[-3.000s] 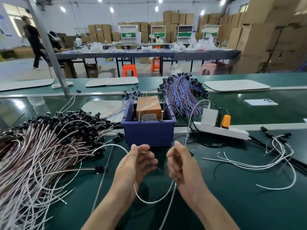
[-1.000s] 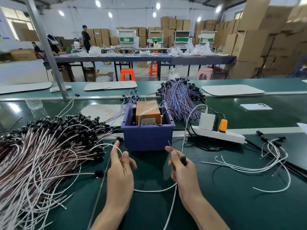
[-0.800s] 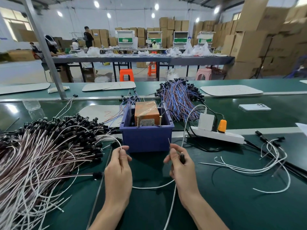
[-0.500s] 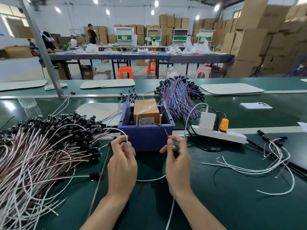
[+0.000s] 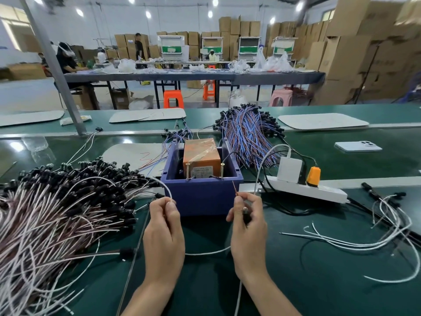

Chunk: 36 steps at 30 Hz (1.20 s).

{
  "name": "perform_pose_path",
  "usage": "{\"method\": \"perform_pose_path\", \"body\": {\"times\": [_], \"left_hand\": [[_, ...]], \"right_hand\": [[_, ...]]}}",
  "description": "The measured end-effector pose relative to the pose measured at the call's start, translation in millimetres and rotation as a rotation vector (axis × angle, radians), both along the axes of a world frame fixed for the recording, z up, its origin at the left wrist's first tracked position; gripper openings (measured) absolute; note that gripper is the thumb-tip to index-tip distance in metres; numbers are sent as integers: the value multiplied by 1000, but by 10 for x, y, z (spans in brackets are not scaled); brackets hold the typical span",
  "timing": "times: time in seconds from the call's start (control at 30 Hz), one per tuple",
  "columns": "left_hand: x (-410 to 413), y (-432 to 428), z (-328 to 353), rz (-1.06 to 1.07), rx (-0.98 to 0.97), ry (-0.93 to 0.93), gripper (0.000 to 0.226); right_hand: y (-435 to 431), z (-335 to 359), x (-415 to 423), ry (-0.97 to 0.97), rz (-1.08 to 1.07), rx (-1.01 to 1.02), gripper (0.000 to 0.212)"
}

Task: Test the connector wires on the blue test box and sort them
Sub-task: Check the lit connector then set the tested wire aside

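The left hand [image 5: 164,233] is upright in front of the blue box [image 5: 200,195], thumb and forefinger pinching a thin white wire [image 5: 206,252]. The right hand [image 5: 249,229] curls round a black plug, from which a bare coppery tip points up at the box's plastic wall. Left of the left hand, a tangled heap of wires [image 5: 57,213] covers the smooth green desk [image 5: 307,281]. Fingers hide both grips.
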<state>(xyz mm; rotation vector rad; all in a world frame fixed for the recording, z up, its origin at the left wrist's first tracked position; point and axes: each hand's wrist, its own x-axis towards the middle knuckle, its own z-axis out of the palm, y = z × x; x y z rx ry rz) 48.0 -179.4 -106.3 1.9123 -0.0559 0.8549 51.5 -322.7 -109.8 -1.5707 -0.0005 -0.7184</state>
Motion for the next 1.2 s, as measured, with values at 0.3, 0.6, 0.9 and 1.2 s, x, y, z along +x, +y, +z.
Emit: {"method": "perform_pose_path", "body": {"times": [0.3, 0.6, 0.9, 1.2], "left_hand": [[-70, -47, 14, 26, 128, -49, 17], [-69, -38, -1, 53, 100, -52, 15], [-38, -34, -14, 62, 77, -46, 18], [-39, -32, -13, 49, 73, -42, 22]], "right_hand": [[-5, -10, -1, -15, 11, 9, 10], [42, 18, 96, -40, -31, -9, 10], [97, 13, 193, -73, -56, -46, 6], [133, 24, 214, -91, -42, -68, 4]]}}
